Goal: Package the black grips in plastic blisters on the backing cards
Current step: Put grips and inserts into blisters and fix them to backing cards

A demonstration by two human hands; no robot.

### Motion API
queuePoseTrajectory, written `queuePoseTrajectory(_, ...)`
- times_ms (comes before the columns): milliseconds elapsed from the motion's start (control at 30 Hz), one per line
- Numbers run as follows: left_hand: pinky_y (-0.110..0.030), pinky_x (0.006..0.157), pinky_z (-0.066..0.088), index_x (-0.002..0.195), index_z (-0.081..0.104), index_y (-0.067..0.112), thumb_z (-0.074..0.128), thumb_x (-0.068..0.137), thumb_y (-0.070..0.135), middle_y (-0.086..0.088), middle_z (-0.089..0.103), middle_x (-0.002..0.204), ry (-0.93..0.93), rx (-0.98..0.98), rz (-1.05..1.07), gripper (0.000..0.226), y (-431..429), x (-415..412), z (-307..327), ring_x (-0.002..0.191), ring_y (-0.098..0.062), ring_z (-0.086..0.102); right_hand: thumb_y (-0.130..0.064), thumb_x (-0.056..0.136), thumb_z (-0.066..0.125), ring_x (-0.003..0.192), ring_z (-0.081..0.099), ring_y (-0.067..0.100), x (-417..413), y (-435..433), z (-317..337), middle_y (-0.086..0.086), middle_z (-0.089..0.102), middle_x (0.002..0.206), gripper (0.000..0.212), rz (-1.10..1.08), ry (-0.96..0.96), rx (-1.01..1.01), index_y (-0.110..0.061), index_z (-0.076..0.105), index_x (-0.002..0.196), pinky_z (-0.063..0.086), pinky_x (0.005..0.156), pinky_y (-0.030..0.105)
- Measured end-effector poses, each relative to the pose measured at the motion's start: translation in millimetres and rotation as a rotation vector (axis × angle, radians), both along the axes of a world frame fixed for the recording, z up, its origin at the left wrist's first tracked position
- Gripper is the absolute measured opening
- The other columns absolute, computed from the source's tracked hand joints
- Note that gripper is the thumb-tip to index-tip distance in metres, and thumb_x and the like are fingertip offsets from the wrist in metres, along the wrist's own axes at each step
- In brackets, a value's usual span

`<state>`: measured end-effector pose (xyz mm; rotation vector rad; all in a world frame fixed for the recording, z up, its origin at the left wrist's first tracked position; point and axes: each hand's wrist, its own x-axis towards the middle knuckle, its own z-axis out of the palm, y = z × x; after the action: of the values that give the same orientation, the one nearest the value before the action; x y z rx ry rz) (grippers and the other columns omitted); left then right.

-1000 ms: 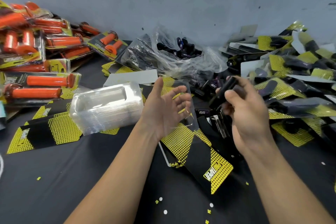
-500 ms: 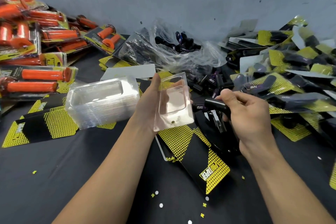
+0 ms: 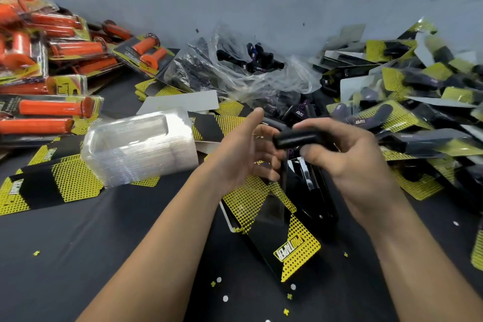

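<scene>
Black grip (image 3: 295, 137) in right hand (image 3: 350, 165), just beside left hand (image 3: 243, 154) holding clear blister (image 3: 274, 201).

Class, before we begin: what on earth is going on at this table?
A person is packing handlebar grips by hand. The right hand holds a black grip close to the left hand, which grips a clear blister above a yellow-and-black backing card. The grip is not yet in the blister. A stack of empty blisters sits to the left, near packaged orange grips.

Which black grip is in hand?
The black grip gripped by the right hand, beside the clear blister in the left hand; others lie in the plastic bag behind.
</scene>
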<state>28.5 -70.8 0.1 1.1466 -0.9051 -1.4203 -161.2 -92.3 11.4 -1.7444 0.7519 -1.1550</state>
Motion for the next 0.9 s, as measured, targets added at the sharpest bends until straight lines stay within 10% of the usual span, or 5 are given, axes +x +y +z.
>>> queuePoseTrajectory(167,-0.031,0.048,0.051,0.089,0.065,0.014,0.041,0.104,0.061,-0.007,0.064,0.076,-0.045,0.011,-0.017,0.056,-1.2,-4.7,-3.6,0.063,-0.022,0.062,-0.007,0.078,0.082,0.116,0.047,0.011,14.2,10.4,-6.9,-0.015,0.061,0.119,0.044,-0.125,0.525,-0.490,-0.036,0.080,0.112,0.036,0.108,0.032)
queuePoseTrajectory(333,-0.032,0.050,0.054,0.102,0.065,0.008,0.042,0.103,0.062,-0.017,0.065,0.085,-0.018,0.015,-0.054,0.059,0.1,-2.6,-3.4,0.063,-0.025,0.065,-0.005,0.078,0.083,0.094,0.049,0.012,26.6,12.9,-14.6,-0.016,0.051,0.098,0.044,-0.234,0.457,-0.573,-0.027,0.079,0.116,0.045,0.089,0.039)
queuePoseTrajectory(633,-0.025,0.061,0.057,0.115,0.070,0.010,0.060,0.092,0.029,-0.006,0.070,0.091,0.149,0.032,-0.156,0.031,4.5,1.9,-0.9,0.072,-0.015,0.070,0.005,0.072,0.085,0.111,0.054,0.011,42.6,17.3,-29.1,-0.001,0.075,0.114,0.041,-0.305,0.362,-0.588,-0.015,0.081,0.108,0.041,0.105,0.022)
queuePoseTrajectory(733,-0.033,0.066,0.058,0.141,0.055,0.007,0.050,0.074,0.001,-0.015,0.064,0.110,0.189,-0.007,-0.220,0.067,5.2,7.9,-2.5,0.081,-0.021,0.069,0.003,0.072,0.087,0.107,0.054,0.014,42.1,12.9,-31.5,0.000,0.076,0.107,0.036,-0.380,0.353,-0.608,-0.013,0.081,0.104,0.048,0.097,0.040)
queuePoseTrajectory(900,-0.036,0.071,0.061,0.139,0.053,0.005,0.044,0.066,-0.020,-0.023,0.060,0.121,0.230,-0.043,-0.190,0.078,4.4,7.6,-3.0,0.096,-0.030,0.070,-0.006,0.082,0.082,0.114,0.053,0.013,39.0,11.3,-32.1,-0.006,0.074,0.116,0.035,-0.405,0.332,-0.550,-0.016,0.079,0.114,0.047,0.103,0.035)
